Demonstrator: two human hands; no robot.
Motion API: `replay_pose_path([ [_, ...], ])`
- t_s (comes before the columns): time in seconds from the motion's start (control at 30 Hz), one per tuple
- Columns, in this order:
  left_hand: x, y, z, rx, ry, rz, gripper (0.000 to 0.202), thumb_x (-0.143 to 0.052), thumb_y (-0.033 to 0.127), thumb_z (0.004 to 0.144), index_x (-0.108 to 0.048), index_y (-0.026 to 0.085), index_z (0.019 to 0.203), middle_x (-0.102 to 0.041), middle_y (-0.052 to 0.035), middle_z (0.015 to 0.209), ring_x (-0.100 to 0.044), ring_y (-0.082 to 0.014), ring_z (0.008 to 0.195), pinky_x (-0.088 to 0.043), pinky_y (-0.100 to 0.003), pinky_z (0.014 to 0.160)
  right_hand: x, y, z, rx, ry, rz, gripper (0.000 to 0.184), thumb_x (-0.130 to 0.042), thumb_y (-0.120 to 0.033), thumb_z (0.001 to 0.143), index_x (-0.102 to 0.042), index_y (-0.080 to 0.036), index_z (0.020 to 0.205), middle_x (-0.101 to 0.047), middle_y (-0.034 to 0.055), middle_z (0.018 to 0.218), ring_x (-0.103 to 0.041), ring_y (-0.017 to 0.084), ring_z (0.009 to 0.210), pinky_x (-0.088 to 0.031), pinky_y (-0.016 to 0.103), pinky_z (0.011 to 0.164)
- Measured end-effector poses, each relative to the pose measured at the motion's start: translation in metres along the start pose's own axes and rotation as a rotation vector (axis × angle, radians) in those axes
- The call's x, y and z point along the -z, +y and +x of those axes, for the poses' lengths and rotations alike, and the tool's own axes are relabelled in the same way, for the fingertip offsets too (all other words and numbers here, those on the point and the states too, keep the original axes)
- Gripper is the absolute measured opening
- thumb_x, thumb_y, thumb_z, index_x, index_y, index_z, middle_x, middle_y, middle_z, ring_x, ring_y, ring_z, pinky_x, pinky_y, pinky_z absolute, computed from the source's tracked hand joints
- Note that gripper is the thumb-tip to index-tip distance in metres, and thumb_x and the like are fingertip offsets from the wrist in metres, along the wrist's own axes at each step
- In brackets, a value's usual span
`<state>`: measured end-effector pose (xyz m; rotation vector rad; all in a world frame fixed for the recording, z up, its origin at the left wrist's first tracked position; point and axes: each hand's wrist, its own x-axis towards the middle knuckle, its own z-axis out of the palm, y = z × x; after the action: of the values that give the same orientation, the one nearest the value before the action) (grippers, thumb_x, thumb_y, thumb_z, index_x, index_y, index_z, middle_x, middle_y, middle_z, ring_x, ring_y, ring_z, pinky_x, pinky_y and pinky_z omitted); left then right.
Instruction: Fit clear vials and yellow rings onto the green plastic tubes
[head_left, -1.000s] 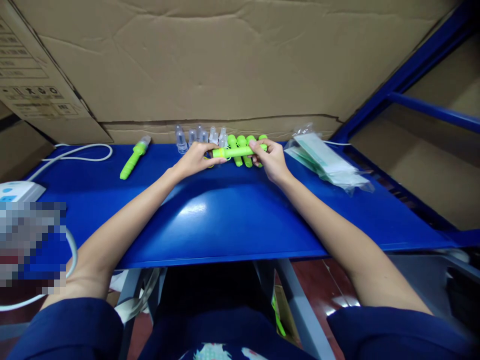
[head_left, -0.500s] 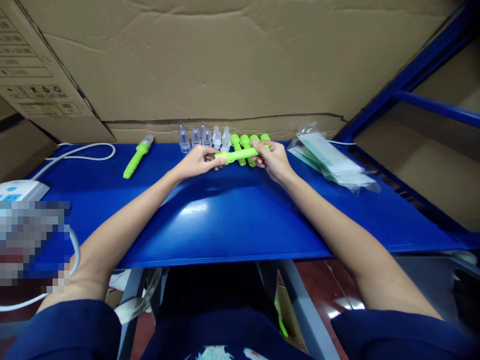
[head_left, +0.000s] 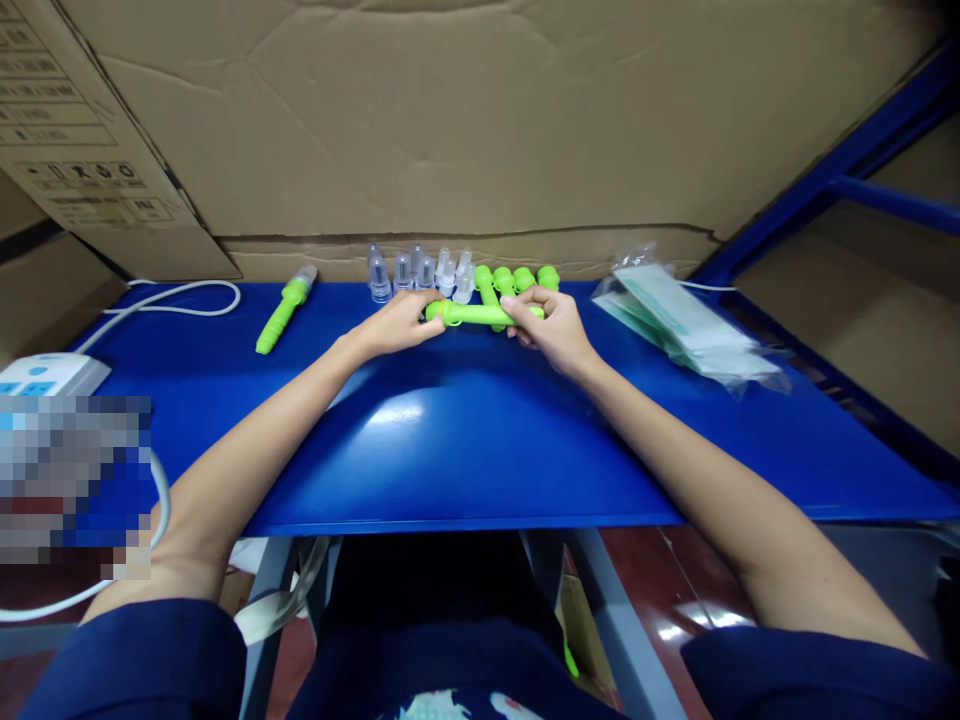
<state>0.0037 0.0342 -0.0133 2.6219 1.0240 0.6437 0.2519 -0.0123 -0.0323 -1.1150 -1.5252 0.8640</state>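
Gripping a green pen (head_left: 480,314) at both ends, the two hands meet over the far middle of the blue table (head_left: 465,440), as I follow the head camera from my remote desk. The left hand (head_left: 397,322) is closed around the pen's left end, thumb and fingers pinched on the thicker collar there. The right hand (head_left: 551,325) is curled shut on the right end, its fingers hiding the tip. The pen lies level, crosswise, just above the table and just in front of a row of loose green pens (head_left: 517,280). Just left of that row, clear caps (head_left: 416,270) stand by the cardboard wall (head_left: 450,120). One capped green pen (head_left: 281,308) lies apart on the left near a white cable (head_left: 180,295), and a stack of plastic bags (head_left: 690,325) sits to the right. I cannot tell whether the held pen is in one piece or two halves being joined, since the fingers cover both ends. By my reading, the work is best done with both ends kept in one straight line, any push or twist running along the pen's length rather than bending it. The knuckles should also be held off the loose pens and caps behind, which look easy to topple.
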Motion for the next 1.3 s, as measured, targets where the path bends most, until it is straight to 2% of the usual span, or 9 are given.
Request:
replay_pose_path([
  [0.2,-0.013,-0.015,0.0,-0.044,-0.053,0.074,0.033,-0.044,0.027,0.092,-0.059,0.01,0.115,-0.066,-0.0188,0.116,-0.065,-0.0275,0.105,-0.051,-0.04,0.096,-0.005,-0.005,-0.007,0.033,-0.231,-0.128,0.049,-0.078,-0.062,0.077,-0.075,-0.016,0.091,-0.058,0.0006,0.057,-0.048,0.01,0.048,-0.036,0.023,0.043],
  [0.37,-0.021,-0.023,0.001,-0.039,-0.069,0.05,0.043,-0.041,0.035,0.096,-0.053,0.008,0.128,-0.062,-0.0227,0.128,-0.061,-0.0317,0.12,-0.048,-0.045,0.107,-0.013,-0.01,-0.014,0.108,-0.212,-0.188,0.045,-0.073,-0.059,0.083,-0.078,-0.016,0.093,-0.055,-0.0006,0.057,-0.05,0.012,0.052,-0.041,0.026,0.049],
  [0.53,-0.021,-0.025,-0.001,-0.039,-0.074,0.03,0.054,-0.043,0.032,0.095,-0.044,0.006,0.142,-0.054,-0.0243,0.143,-0.052,-0.0319,0.137,-0.041,-0.042,0.115,-0.018,-0.015,-0.02,0.151,-0.167,-0.301,0.043,-0.068,-0.055,0.088,-0.08,-0.016,0.102,-0.058,-0.0007,0.062,-0.049,0.011,0.053,-0.042,0.027,0.052],
  [0.6,-0.019,-0.024,-0.003,-0.032,-0.06,0.007,0.057,-0.048,0.029,0.093,-0.041,0.008,0.145,-0.059,-0.0222,0.137,-0.058,-0.0298,0.129,-0.045,-0.041,0.111,-0.018,-0.015,-0.021,0.172,-0.145,-0.328,0.04,-0.068,-0.054,0.088,-0.08,-0.018,0.101,-0.06,-0.0006,0.063,-0.05,0.012,0.054,-0.044,0.028,0.053],
  [0.67,-0.018,-0.023,-0.004,-0.016,-0.014,-0.034,0.058,-0.051,0.024,0.091,-0.037,0.011,0.146,-0.066,-0.017,0.12,-0.066,-0.0255,0.11,-0.051,-0.038,0.1,-0.019,-0.016,-0.022,0.193,-0.103,-0.331,0.038,-0.07,-0.053,0.086,-0.08,-0.019,0.099,-0.063,0.0004,0.067,-0.055,0.015,0.057,-0.048,0.031,0.056],
  [0.77,-0.016,-0.02,-0.001,0.02,0.091,-0.041,0.048,-0.052,0.021,0.091,-0.041,0.016,0.138,-0.067,-0.01,0.103,-0.068,-0.0217,0.09,-0.054,-0.038,0.089,-0.019,-0.018,-0.024,0.217,-0.027,-0.305,0.036,-0.073,-0.053,0.084,-0.08,-0.02,0.096,-0.067,0.0028,0.073,-0.062,0.021,0.066,-0.053,0.036,0.063],
  [0.97,-0.017,-0.007,0.004,0.059,0.147,0.097,0.011,-0.053,0.02,0.094,-0.055,0.02,0.105,-0.065,-0.0094,0.093,-0.067,-0.0257,0.091,-0.052,-0.04,0.089,-0.025,-0.025,-0.03,0.229,0.055,-0.271,0.026,-0.077,-0.046,0.081,-0.078,-0.024,0.093,-0.069,0.0057,0.079,-0.069,0.03,0.089,-0.057,0.049,0.082],
  [1.1,-0.017,0.002,0.003,0.058,0.204,0.061,0.011,-0.047,0.018,0.095,-0.056,0.019,0.102,-0.066,-0.0087,0.091,-0.067,-0.0225,0.086,-0.052,-0.036,0.084,-0.029,-0.028,-0.034,0.23,0.065,-0.257,0.026,-0.075,-0.047,0.082,-0.077,-0.025,0.095,-0.07,0.0057,0.081,-0.069,0.031,0.091,-0.058,0.051,0.082],
  [1.3,-0.012,-0.001,0.004,0.157,0.267,0.035,0.008,-0.055,0.017,0.089,-0.059,0.018,0.096,-0.069,-0.0064,0.084,-0.067,-0.0223,0.082,-0.052,-0.036,0.085,-0.03,-0.028,-0.033,0.232,0.04,-0.29,0.027,-0.072,-0.049,0.085,-0.078,-0.026,0.099,-0.069,0.0037,0.076,-0.068,0.028,0.079,-0.059,0.048,0.073],
])
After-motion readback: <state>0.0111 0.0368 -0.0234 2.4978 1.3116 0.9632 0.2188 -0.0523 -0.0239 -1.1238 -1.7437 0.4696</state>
